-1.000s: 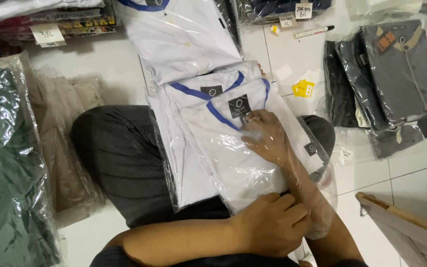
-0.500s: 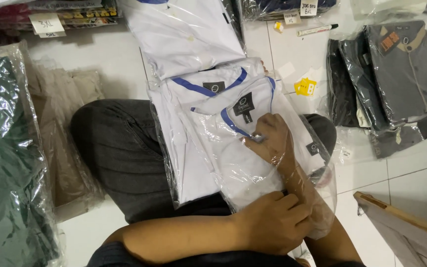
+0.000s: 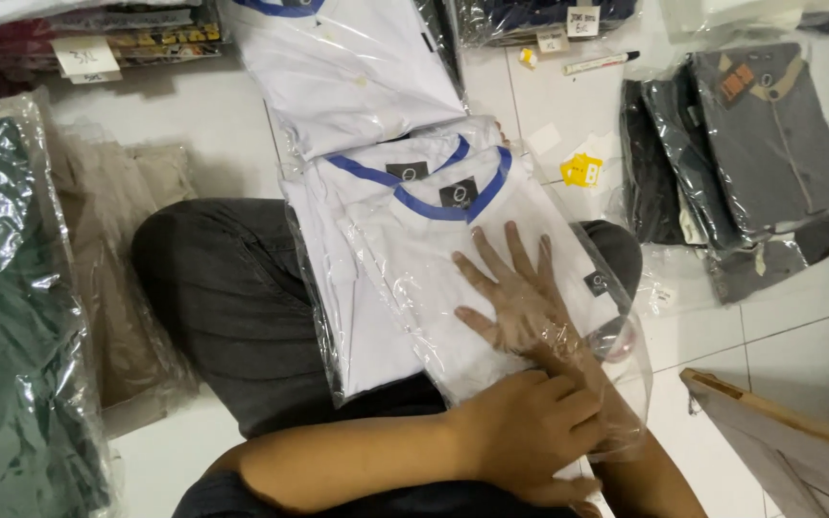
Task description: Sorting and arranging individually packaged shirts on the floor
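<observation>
**Hands at a bagged white shirt**

The right hand (image 3: pixel 509 297) lies inside the clear bag (image 3: pixel 616 384), fingers spread flat on the white shirt (image 3: pixel 434 259), gripping nothing; the left hand (image 3: pixel 530 432) sits at the bag's open mouth at 6 o'clock from the right one, fingers curled on the plastic edge, pinching it closed around the right wrist. The shirt, with its blue collar (image 3: pixel 453 206), rests on the person's lap, on the dark trousers (image 3: pixel 223 297); a second white shirt (image 3: pixel 347 288) in plastic lies just under it at 9 o'clock, touching it; a third (image 3: pixel 347 77) lies at 12 o'clock on the tiled floor (image 3: pixel 798 336). At 3 o'clock, well apart, a pile of grey bagged shirts (image 3: pixel 769 144); between them a yellow tag (image 3: pixel 580 171); at 1 o'clock a marker (image 3: pixel 599 63). At 9 o'clock, beyond the knee, a beige bagged garment (image 3: pixel 117 240) and a green one (image 3: pixel 2 317). At 4 o'clock, a cardboard edge (image 3: pixel 779 432).
</observation>
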